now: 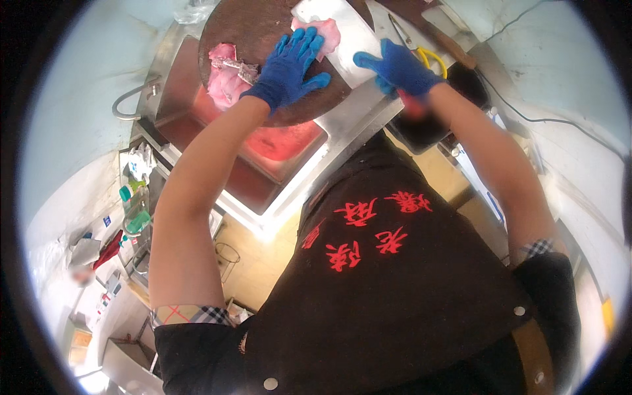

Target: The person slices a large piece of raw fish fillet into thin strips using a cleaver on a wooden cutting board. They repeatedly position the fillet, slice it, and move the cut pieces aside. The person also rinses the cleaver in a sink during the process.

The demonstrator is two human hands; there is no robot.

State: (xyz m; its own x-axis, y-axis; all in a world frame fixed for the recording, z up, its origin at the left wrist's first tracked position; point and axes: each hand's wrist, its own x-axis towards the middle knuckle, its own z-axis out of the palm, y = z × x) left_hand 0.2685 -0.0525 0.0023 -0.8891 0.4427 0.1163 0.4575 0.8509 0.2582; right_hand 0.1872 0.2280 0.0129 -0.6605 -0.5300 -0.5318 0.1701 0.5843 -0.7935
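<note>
My left hand (291, 71), in a blue coated work glove, lies flat on a round dark chopping block (266, 116). Its fingertips touch a thin slice of pale pink raw flesh (332, 35), part of which rests over a flat, pale, rectangular sheet or blade (340, 54). Left of that hand is a larger lump of pink flesh (227, 84) with greyish, skin-like strips. My right hand (402, 69), gloved alike, hovers by the sheet's right end, thumb and forefinger apart. Something red and blurred (412, 103) shows below its palm; whether the hand holds it, I cannot tell.
Yellow-handled scissors (433, 59) lie just beyond my right hand. A black container (417, 133) stands below it. Under the block, a metal sink (276, 173) holds reddish liquid; a curved faucet (126, 116) is at left. Green bottles (136, 219) stand lower left.
</note>
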